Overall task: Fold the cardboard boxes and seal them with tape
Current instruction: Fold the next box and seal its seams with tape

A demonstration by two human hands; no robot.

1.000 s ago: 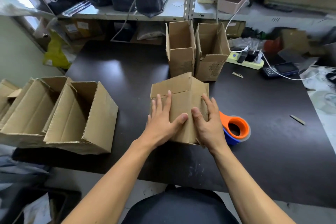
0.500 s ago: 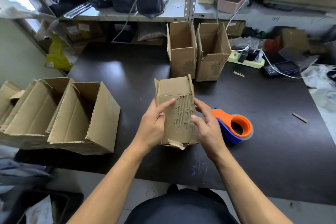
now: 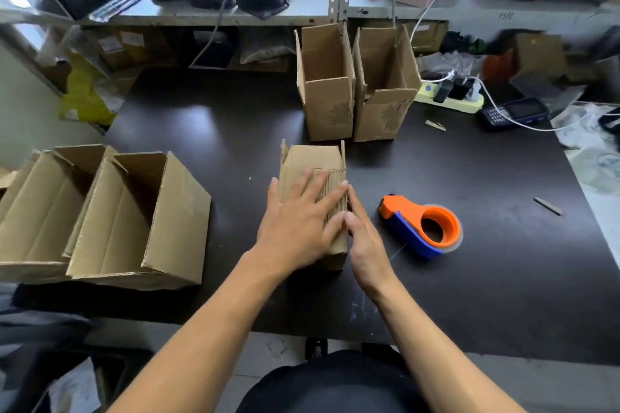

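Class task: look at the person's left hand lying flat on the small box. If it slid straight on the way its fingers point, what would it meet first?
Probably the right hand, whose fingers already sit by the left hand fingertips at the box edge.

We make out no legible text; print on the two upright boxes (image 3: 357, 104) is too blurred.

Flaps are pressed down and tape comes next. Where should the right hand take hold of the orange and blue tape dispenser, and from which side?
Judging by its pose, grip the tape dispenser around the orange ring, fingers through its open centre, coming from above. It lies flat on the table, hole facing up, its orange nose pointing toward the box. The right hand is beside it; the left hand can keep the flaps flat.
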